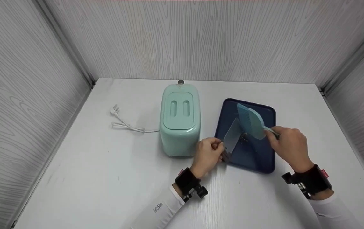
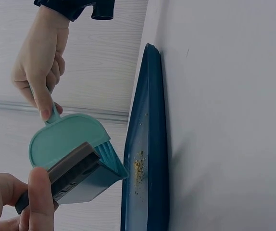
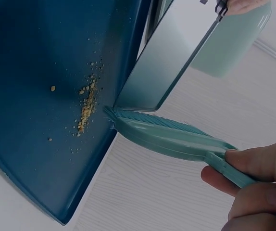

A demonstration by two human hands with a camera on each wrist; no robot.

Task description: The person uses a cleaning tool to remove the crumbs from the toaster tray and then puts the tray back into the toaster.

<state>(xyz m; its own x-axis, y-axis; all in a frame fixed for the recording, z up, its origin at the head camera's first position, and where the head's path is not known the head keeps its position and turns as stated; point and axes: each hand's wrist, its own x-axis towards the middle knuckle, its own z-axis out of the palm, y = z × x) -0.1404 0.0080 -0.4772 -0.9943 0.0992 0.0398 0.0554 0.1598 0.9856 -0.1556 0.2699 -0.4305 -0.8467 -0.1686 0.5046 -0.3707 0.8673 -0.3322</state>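
My left hand [image 1: 206,155] pinches a shiny crumb tray [image 3: 169,57] by its dark end strip [image 2: 73,168]. The crumb tray is tilted over a navy blue tray [image 1: 260,160], its far end lowest. In my right hand [image 1: 291,147] is the handle of a small teal hand brush [image 3: 169,139]. Its bristles [image 2: 110,159] lie right at the crumb tray's lower end. Yellow-brown crumbs [image 3: 87,106] form a small heap with scattered bits on the navy tray. A mint green toaster [image 1: 181,136] stands upright just left of my left hand.
A lid [image 1: 180,122] with two slot-shaped recesses covers the toaster's top. From its left side a bundled white cord with a plug [image 1: 115,110] lies on the white table [image 1: 105,187]. Wood-grain panels [image 1: 201,41] enclose the back and sides.
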